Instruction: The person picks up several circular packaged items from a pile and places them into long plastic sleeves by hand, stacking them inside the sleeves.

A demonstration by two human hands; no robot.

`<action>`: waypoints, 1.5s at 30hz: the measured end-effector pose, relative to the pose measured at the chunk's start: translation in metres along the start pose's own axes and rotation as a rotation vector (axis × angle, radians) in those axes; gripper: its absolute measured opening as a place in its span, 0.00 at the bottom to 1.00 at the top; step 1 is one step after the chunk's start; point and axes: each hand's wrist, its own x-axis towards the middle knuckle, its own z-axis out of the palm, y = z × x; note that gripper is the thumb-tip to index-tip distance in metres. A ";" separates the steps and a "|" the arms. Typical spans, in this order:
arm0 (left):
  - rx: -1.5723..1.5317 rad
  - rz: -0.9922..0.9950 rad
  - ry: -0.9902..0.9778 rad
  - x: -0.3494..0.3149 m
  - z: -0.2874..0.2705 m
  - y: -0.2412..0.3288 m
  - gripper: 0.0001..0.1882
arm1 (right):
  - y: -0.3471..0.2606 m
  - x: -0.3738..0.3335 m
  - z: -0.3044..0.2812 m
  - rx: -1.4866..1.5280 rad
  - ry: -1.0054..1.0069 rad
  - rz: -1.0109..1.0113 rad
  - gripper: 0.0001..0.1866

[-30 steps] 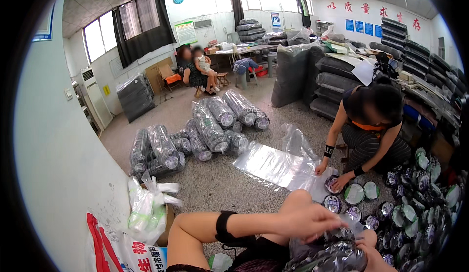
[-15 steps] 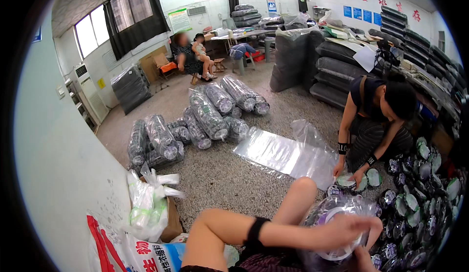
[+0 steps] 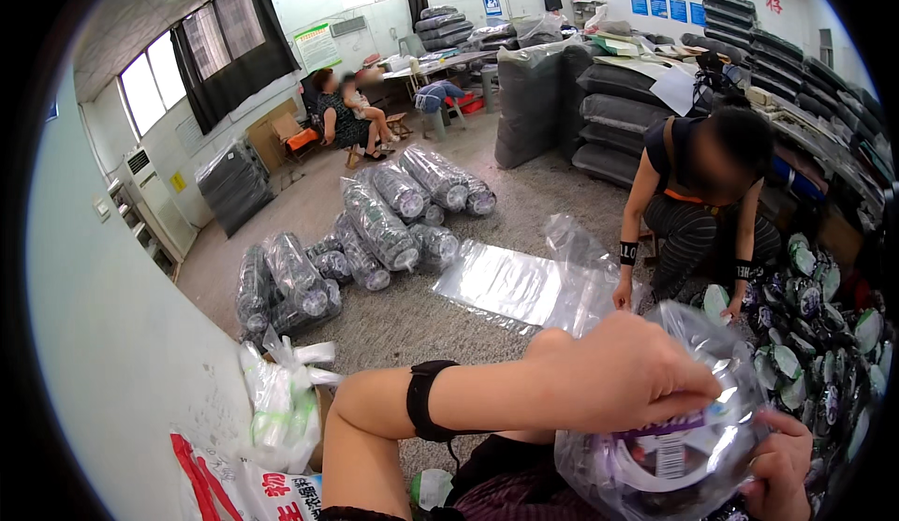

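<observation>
A clear plastic bag (image 3: 721, 484) stands in front of me, with a round pack (image 3: 646, 455) inside that shows a purple and white ring label. My left hand (image 3: 637, 376) reaches across its top, thumb and fingers pinched on the plastic. At the bag's right side my right hand (image 3: 782, 465) is curled, gripping the film. What lies deeper in the bag is hidden. To my right spreads a heap of round packs (image 3: 805, 381) with dark, purple and green-white faces.
Ahead, a co-worker (image 3: 702, 184) crouches, one hand near flat clear bags (image 3: 501, 282), the other at the heap. Several filled clear rolls (image 3: 375, 221) lie on the floor. A white plastic bundle (image 3: 281, 395) and a printed sack (image 3: 243, 484) stand by the left wall.
My left hand has risen, and the bag now faces me more, showing its label. The co-worker's hands have moved apart, away from the packs they held. The view has shifted slightly.
</observation>
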 end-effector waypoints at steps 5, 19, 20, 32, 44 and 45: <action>-0.079 -0.009 -0.236 0.007 0.024 -0.003 0.10 | -0.014 0.006 -0.033 0.134 -0.105 0.053 0.06; -0.115 -0.152 -0.277 -0.043 0.112 -0.086 0.13 | 0.049 -0.029 0.099 0.535 0.290 0.555 0.35; -0.096 -0.106 -0.230 -0.041 0.115 -0.086 0.13 | 0.049 -0.020 0.114 0.564 0.189 0.412 0.30; -0.365 -0.515 -0.094 -0.110 -0.012 -0.052 0.34 | 0.025 0.023 0.125 1.901 0.879 1.132 0.15; -1.314 -0.888 0.411 -0.050 0.087 -0.044 0.16 | 0.038 -0.026 0.173 1.970 0.828 0.999 0.17; -2.092 -1.089 0.618 -0.047 0.088 -0.045 0.21 | 0.055 -0.049 0.184 2.212 0.753 0.792 0.18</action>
